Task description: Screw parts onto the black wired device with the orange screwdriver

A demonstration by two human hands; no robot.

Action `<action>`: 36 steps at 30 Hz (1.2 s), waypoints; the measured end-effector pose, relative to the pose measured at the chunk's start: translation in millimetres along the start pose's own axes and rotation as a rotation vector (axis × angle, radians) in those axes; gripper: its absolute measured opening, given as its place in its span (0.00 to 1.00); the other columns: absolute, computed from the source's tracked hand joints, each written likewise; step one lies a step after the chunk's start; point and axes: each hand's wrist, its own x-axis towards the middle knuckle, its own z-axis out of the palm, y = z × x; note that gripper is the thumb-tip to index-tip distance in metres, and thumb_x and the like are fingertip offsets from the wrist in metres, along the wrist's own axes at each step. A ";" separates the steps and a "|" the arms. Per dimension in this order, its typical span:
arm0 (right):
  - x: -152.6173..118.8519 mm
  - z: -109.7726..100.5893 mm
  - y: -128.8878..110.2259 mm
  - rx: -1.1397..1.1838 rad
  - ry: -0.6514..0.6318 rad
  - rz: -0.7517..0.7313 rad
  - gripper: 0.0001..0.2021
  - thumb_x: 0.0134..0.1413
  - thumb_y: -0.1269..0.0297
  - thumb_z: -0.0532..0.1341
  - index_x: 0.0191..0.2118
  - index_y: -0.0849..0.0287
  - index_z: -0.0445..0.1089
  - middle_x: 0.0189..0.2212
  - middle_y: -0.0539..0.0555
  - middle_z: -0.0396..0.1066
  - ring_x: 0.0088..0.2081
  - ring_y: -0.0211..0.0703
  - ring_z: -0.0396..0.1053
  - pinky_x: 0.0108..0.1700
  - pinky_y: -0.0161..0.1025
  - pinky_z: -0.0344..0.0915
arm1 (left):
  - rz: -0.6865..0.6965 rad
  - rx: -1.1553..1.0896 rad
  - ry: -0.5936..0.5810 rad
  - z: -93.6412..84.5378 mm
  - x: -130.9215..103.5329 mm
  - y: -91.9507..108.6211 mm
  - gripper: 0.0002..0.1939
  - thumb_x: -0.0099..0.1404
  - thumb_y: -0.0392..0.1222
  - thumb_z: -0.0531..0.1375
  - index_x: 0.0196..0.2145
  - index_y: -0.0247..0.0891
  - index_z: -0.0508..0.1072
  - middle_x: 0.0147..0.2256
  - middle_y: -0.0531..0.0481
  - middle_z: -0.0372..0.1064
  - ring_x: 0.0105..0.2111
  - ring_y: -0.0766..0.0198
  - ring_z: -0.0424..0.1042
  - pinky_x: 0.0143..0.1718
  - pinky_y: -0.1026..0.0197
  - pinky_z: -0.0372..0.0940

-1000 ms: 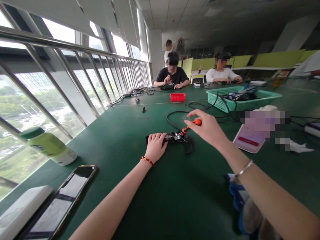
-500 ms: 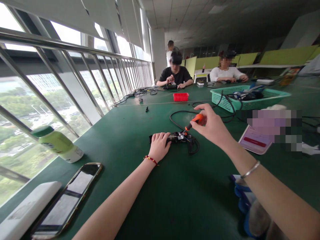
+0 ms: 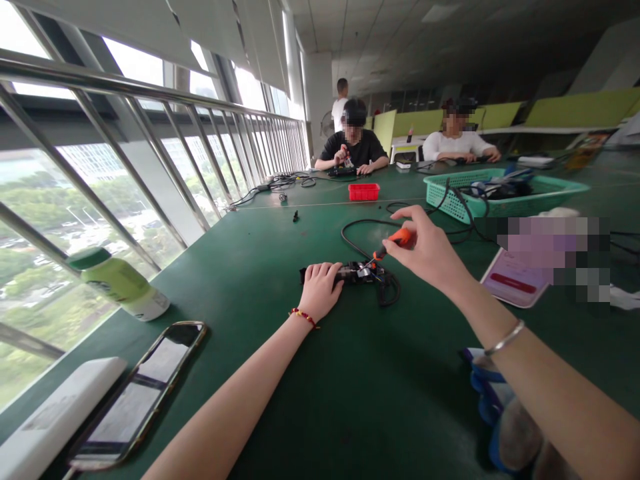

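Note:
A black corded device [image 3: 350, 272] with its inner parts exposed lies on the green table [image 3: 240, 267]. Over its left part rests my left hand [image 3: 321, 288], fingers wrapped on it and holding it down. My right hand [image 3: 424, 247] is closed round the orange and black handle of a screwdriver [image 3: 384, 249]. The screwdriver slants down to the left, and its shaft reaches the device's open right part. Whether the tip sits in a screw is too small to tell. A black cable [image 3: 345, 230] curves behind the device.
A green bottle [image 3: 120, 283], a phone [image 3: 140, 397] and a white box [image 3: 65, 413] lie at left. Ahead stand a red tray [image 3: 364, 192] and a turquoise basket [image 3: 450, 200] of tools and cables. Another phone [image 3: 515, 279] and blue-grey gloves [image 3: 510, 420] lie right. Two people sit opposite.
The view has shifted slightly. My right hand and the screwdriver keep nearly the same place at the device, and my left hand stays on it.

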 end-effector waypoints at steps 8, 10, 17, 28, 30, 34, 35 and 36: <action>-0.1 0.9 1.2 0.047 0.020 -0.044 0.19 0.44 0.61 0.60 0.45 0.56 0.61 0.27 0.49 0.68 0.25 0.38 0.64 0.29 0.34 0.59 | -0.003 -0.003 0.002 0.8 0.2 0.3 0.18 0.64 0.42 0.50 0.52 0.41 0.62 0.46 0.46 0.64 0.47 0.56 0.60 0.53 0.50 0.52; -0.3 0.5 1.0 0.042 0.012 -0.039 0.19 0.45 0.61 0.60 0.45 0.56 0.61 0.26 0.49 0.67 0.24 0.38 0.64 0.29 0.34 0.59 | -0.004 -0.005 0.000 0.7 0.4 0.2 0.18 0.65 0.42 0.50 0.52 0.41 0.62 0.46 0.46 0.64 0.48 0.56 0.60 0.53 0.51 0.52; 0.0 -1.2 -0.6 0.021 0.004 -0.007 0.15 0.47 0.59 0.59 0.42 0.57 0.64 0.25 0.49 0.67 0.26 0.39 0.65 0.30 0.35 0.60 | -0.003 0.008 -0.006 -0.1 0.4 0.1 0.18 0.65 0.42 0.50 0.52 0.40 0.62 0.46 0.46 0.65 0.47 0.56 0.60 0.54 0.51 0.52; 0.7 0.0 0.9 0.055 0.005 -0.024 0.17 0.45 0.62 0.60 0.44 0.57 0.63 0.27 0.49 0.68 0.26 0.38 0.65 0.30 0.34 0.60 | -0.004 0.025 -0.013 -0.9 0.6 1.6 0.18 0.65 0.43 0.50 0.52 0.39 0.62 0.46 0.46 0.65 0.47 0.55 0.60 0.54 0.52 0.52; 1.2 0.1 2.1 0.069 0.012 -0.051 0.20 0.43 0.64 0.60 0.45 0.57 0.62 0.29 0.49 0.69 0.26 0.38 0.66 0.31 0.34 0.60 | -0.003 0.028 -0.010 -0.3 0.8 1.0 0.18 0.65 0.42 0.50 0.52 0.39 0.62 0.47 0.46 0.65 0.47 0.56 0.60 0.54 0.52 0.52; 0.9 -1.1 2.2 0.010 -0.041 0.017 0.12 0.47 0.57 0.59 0.38 0.56 0.67 0.21 0.48 0.67 0.23 0.38 0.64 0.28 0.35 0.59 | 0.004 0.024 -0.001 1.2 0.8 -0.2 0.18 0.65 0.43 0.50 0.53 0.39 0.62 0.47 0.46 0.65 0.47 0.56 0.60 0.53 0.52 0.52; 0.8 -1.3 2.1 0.003 -0.048 0.035 0.12 0.48 0.56 0.58 0.37 0.56 0.67 0.20 0.48 0.66 0.22 0.38 0.64 0.28 0.35 0.58 | 0.004 0.022 0.000 1.4 0.8 -0.3 0.18 0.65 0.43 0.50 0.53 0.39 0.62 0.47 0.46 0.65 0.47 0.56 0.60 0.53 0.52 0.52; 0.7 -1.4 2.0 0.003 -0.044 0.038 0.12 0.48 0.56 0.58 0.37 0.56 0.67 0.20 0.48 0.66 0.22 0.38 0.64 0.27 0.35 0.58 | 0.005 0.019 -0.001 1.5 0.7 -0.3 0.18 0.65 0.43 0.50 0.52 0.39 0.62 0.47 0.46 0.65 0.47 0.56 0.60 0.53 0.52 0.52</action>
